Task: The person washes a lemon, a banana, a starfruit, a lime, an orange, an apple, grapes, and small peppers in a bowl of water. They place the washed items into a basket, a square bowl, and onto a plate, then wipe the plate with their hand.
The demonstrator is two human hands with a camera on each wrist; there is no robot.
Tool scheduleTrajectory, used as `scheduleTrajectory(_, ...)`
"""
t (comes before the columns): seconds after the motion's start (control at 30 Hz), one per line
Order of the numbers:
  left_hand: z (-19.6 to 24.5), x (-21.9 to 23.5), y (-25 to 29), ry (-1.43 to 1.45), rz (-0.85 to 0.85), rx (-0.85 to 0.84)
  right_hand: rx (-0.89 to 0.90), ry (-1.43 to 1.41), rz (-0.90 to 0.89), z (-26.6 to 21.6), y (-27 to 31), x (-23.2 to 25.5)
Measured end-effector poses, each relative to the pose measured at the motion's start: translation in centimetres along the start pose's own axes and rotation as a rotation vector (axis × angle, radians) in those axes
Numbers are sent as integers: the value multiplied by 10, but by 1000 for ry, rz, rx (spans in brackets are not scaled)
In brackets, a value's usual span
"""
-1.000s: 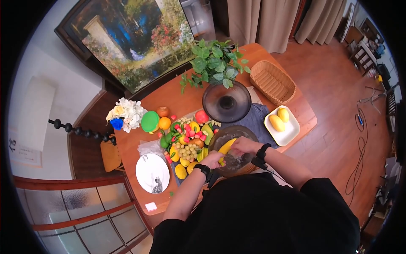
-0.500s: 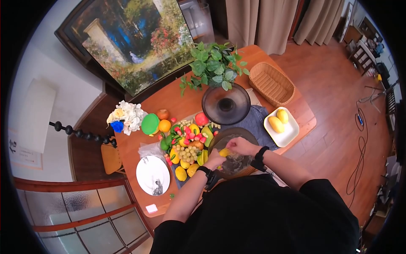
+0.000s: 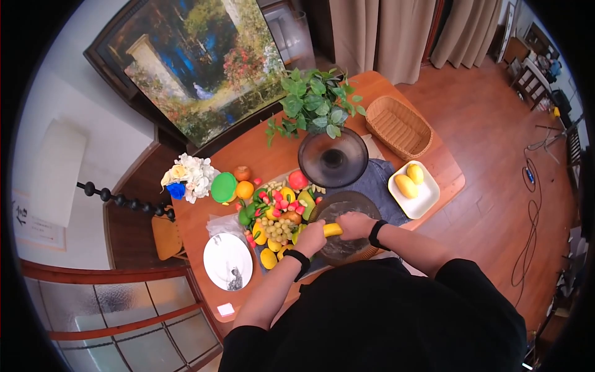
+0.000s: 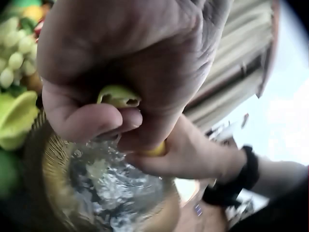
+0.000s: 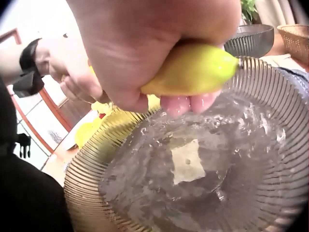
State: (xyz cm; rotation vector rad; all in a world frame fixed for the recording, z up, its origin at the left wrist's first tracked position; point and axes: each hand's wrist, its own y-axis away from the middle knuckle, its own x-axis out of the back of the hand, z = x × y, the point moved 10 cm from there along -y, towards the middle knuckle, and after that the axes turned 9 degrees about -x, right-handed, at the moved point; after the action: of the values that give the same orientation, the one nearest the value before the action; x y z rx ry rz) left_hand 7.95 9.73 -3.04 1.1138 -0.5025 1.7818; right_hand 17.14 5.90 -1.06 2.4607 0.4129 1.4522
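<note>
Banana (image 3: 333, 229): it is yellow, and both hands hold it over the glass bowl (image 3: 348, 249); its middle part shows between the two fists.
Left hand (image 3: 312, 237): the fingers are curled round the Banana; in the left wrist view, one end comes out a little from the fist.
Right hand (image 3: 356, 225): it also grips the Banana, with fingers bent around it; the other end sticks out, and the fingertips (image 5: 176, 104) look wet below it.
Water (image 5: 145, 183): it fills part of the glass bowl, and its surface is rippled; a pale square patch (image 5: 188, 162) shows in the middle.
Fruit side: grapes (image 3: 276, 228) lie in the heap left of the glass bowl.
Tray side: a cream tray (image 3: 424, 203) at the right carries two yellow fruits (image 3: 406, 186).
Behind: a dark bowl (image 3: 313, 164) stands near a wicker basket (image 3: 400, 127).
</note>
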Motion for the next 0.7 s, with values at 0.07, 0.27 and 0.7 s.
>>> scheduleTrajectory(0.07, 4, 10, 2, -102, 34, -10, -72, -268, -241, 7, -7, -19)
scheduleTrajectory(0.27, 42, 43, 7, -380, 160, -210, -274, -907, -606, 14, 2, -50)
scheduleTrajectory(0.7, 15, -34, 11, 1191, -434, 394, 247, 332, 371, -33, 25, 28)
